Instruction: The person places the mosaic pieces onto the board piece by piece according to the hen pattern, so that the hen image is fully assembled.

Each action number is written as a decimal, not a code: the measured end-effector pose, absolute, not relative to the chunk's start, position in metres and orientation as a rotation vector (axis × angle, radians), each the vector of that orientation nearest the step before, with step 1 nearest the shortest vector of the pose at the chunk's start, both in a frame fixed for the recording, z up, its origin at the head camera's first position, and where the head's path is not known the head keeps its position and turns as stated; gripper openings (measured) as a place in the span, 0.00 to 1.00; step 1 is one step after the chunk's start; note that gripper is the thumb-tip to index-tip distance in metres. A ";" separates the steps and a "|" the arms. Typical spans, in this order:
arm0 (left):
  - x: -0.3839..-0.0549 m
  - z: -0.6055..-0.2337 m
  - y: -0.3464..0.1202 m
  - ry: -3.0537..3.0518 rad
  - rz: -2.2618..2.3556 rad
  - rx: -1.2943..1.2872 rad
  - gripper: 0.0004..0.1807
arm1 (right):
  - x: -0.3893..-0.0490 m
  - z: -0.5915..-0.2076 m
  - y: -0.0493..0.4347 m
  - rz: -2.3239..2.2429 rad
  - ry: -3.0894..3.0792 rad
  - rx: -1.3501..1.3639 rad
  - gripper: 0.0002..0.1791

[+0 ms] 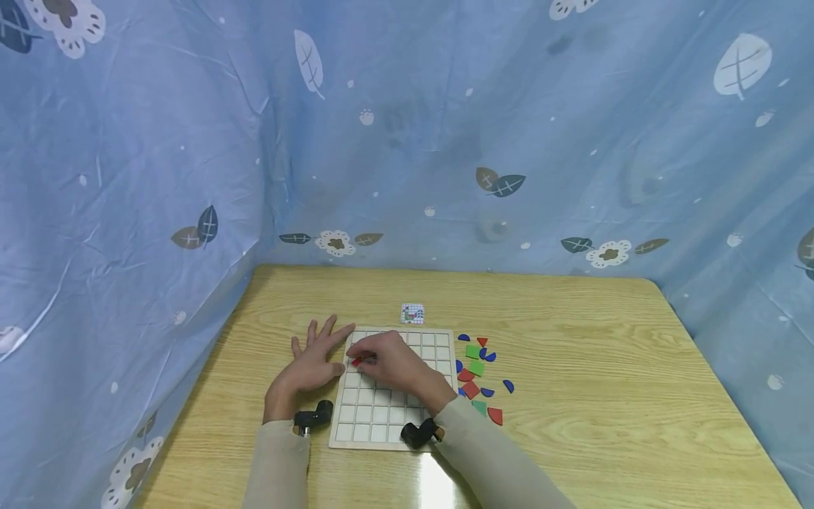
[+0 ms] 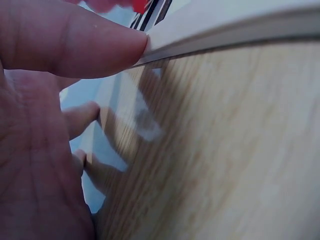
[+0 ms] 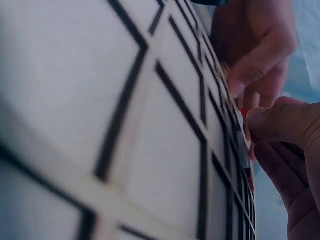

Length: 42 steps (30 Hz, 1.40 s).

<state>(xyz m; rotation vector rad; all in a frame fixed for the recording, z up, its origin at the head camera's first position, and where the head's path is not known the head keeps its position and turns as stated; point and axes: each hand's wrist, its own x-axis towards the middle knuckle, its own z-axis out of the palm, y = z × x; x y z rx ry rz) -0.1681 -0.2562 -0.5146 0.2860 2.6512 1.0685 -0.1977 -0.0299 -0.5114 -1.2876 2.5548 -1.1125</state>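
A pale board [image 1: 361,432] divided into a grid of square cells lies on the table. My right hand [image 1: 396,364] reaches over its upper left part and pinches a small red piece [image 1: 357,361] between thumb and fingertips. In the right wrist view the red piece [image 3: 244,113] shows at the thumb tip, low over the grid, mostly covered by fingers. At the board's left side, my left hand [image 1: 311,365] lies with fingers spread. Its thumb [image 2: 100,47] is straight and touches the board's edge in the left wrist view.
Right of the board lie loose flat pieces: blue half-discs [image 1: 508,386], green squares [image 1: 476,367], a red triangle [image 1: 482,342] and red quarter-discs [image 1: 495,416]. A small printed card [image 1: 412,314] sits beyond the board's far edge. Blue patterned cloth [image 1: 407,141] hangs behind the wooden table [image 1: 604,389].
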 end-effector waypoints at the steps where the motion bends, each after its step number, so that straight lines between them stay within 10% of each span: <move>1: -0.168 -0.514 -0.256 2.651 1.070 0.284 0.46 | -0.198 -0.511 -0.031 -1.079 2.565 -1.293 0.14; 42: -0.169 -0.517 -0.254 2.673 1.051 0.264 0.46 | -0.174 -0.494 0.000 -1.259 2.544 -1.176 0.13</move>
